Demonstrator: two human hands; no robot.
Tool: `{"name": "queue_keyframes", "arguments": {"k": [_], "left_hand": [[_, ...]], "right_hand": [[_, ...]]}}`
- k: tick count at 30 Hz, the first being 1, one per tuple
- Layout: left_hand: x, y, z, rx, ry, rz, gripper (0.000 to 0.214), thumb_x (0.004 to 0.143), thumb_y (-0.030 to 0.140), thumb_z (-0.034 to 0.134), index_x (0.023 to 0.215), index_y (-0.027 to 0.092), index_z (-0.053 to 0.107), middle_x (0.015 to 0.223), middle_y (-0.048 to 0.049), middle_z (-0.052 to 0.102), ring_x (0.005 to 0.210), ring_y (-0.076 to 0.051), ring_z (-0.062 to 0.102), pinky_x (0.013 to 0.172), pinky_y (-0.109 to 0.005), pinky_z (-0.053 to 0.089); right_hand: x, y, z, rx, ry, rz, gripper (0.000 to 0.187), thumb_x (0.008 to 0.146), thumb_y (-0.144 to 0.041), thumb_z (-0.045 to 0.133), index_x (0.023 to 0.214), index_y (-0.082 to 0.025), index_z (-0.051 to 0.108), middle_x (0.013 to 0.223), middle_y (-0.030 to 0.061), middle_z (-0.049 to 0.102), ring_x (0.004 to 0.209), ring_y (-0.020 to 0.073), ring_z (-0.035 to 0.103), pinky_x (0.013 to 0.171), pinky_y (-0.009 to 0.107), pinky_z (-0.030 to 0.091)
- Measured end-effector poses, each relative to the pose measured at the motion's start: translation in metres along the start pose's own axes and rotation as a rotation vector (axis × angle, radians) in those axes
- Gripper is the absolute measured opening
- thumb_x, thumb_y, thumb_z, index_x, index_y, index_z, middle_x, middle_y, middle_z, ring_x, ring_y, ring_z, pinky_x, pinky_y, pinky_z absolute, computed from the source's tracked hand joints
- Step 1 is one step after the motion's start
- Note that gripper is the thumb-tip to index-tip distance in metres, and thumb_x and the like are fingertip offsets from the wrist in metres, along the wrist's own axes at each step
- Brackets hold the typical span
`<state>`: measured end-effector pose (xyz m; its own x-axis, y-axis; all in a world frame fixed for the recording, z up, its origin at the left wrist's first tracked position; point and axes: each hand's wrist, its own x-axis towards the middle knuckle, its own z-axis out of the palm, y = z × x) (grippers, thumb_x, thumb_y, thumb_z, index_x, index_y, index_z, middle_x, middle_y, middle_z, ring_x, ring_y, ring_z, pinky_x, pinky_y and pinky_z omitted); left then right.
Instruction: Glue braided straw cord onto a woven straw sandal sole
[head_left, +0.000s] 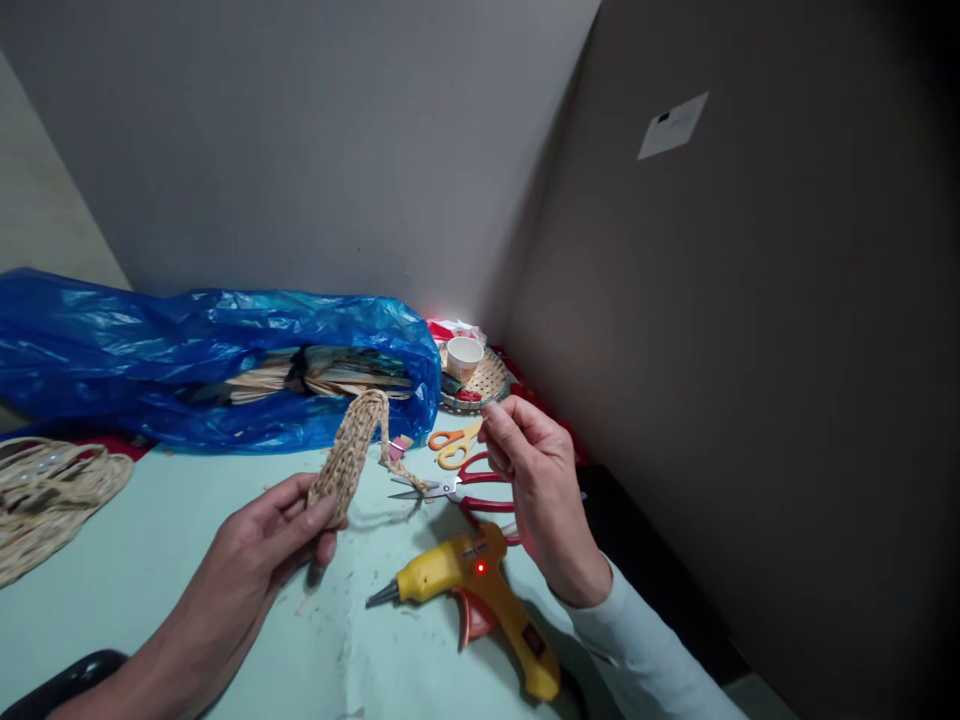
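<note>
My left hand [274, 530] is closed on the lower end of a braided straw band [352, 445], thumb pressed on top. The band arches up and its far end drops to the table near the red-handled scissors [457, 488]. My right hand [532, 480] is raised above those scissors, with fingertips pinched together on something too small to make out. A yellow glue gun [480, 590] lies on the pale green table [150, 560] just below my right wrist, its red light on.
A blue plastic bag [187, 360] of straw strips lies along the back wall. Orange scissors [454, 442] lie beside a woven tray [491, 385] holding a white cup [464, 356]. Coiled braid [45, 490] sits at the left edge. Walls close in behind and on the right.
</note>
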<state>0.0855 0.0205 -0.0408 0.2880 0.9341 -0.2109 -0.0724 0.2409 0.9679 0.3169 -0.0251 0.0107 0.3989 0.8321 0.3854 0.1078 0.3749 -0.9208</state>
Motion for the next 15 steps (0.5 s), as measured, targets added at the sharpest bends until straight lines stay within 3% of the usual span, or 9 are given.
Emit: {"name": "queue_keyframes", "arguments": {"k": [3, 6, 8, 10, 12, 15], "left_hand": [[0.001, 0.004, 0.003, -0.024, 0.078, 0.001, 0.058, 0.049, 0.058, 0.100, 0.086, 0.021, 0.074, 0.064, 0.0015, 0.068, 0.064, -0.016, 0.057, 0.057, -0.023, 0.049], [0.004, 0.005, 0.002, -0.038, 0.100, 0.000, 0.058, 0.049, 0.058, 0.099, 0.083, 0.020, 0.074, 0.065, -0.0005, 0.071, 0.064, -0.017, 0.061, 0.059, -0.025, 0.052], [0.005, 0.005, 0.002, -0.049, 0.110, 0.001, 0.057, 0.050, 0.058, 0.098, 0.083, 0.018, 0.074, 0.071, -0.0020, 0.075, 0.065, -0.016, 0.063, 0.061, -0.026, 0.054], [0.005, 0.005, 0.002, -0.057, 0.111, 0.001, 0.056, 0.052, 0.056, 0.097, 0.084, 0.017, 0.074, 0.076, -0.0036, 0.077, 0.065, -0.017, 0.064, 0.062, -0.027, 0.055], [0.004, 0.005, 0.003, -0.063, 0.098, 0.007, 0.052, 0.056, 0.054, 0.095, 0.085, 0.016, 0.073, 0.078, -0.0051, 0.078, 0.064, -0.017, 0.065, 0.061, -0.028, 0.055], [0.002, 0.005, 0.005, -0.074, 0.065, 0.018, 0.042, 0.068, 0.048, 0.090, 0.089, 0.017, 0.070, 0.083, -0.0072, 0.081, 0.065, -0.018, 0.068, 0.062, -0.030, 0.055]], "right_hand": [[-0.002, 0.000, 0.001, -0.126, 0.019, -0.043, 0.046, 0.098, -0.046, 0.061, 0.063, -0.024, 0.040, 0.059, -0.0080, 0.036, 0.055, 0.0106, 0.026, 0.050, 0.027, 0.022], [-0.002, 0.004, 0.001, -0.287, -0.012, -0.093, 0.053, 0.099, -0.047, 0.059, 0.062, -0.026, 0.027, 0.059, -0.0081, 0.026, 0.057, 0.0112, 0.023, 0.054, 0.029, 0.021], [-0.003, 0.008, 0.000, -0.404, -0.089, -0.108, 0.054, 0.101, -0.046, 0.057, 0.061, -0.025, 0.027, 0.059, -0.0079, 0.025, 0.057, 0.0116, 0.025, 0.055, 0.030, 0.022], [-0.004, 0.013, 0.000, -0.521, -0.199, -0.115, 0.042, 0.101, -0.036, 0.058, 0.065, -0.024, 0.041, 0.061, -0.0066, 0.039, 0.059, 0.0127, 0.037, 0.059, 0.029, 0.029], [-0.006, 0.018, 0.002, -0.638, -0.326, -0.125, 0.010, 0.094, -0.019, 0.065, 0.086, -0.021, 0.060, 0.080, -0.0015, 0.063, 0.074, 0.0165, 0.055, 0.069, 0.030, 0.040], [-0.008, 0.027, 0.007, -0.804, -0.479, -0.135, 0.028, 0.084, -0.004, 0.073, 0.106, -0.019, 0.067, 0.105, 0.0065, 0.073, 0.096, 0.0228, 0.066, 0.085, 0.036, 0.050]]}}
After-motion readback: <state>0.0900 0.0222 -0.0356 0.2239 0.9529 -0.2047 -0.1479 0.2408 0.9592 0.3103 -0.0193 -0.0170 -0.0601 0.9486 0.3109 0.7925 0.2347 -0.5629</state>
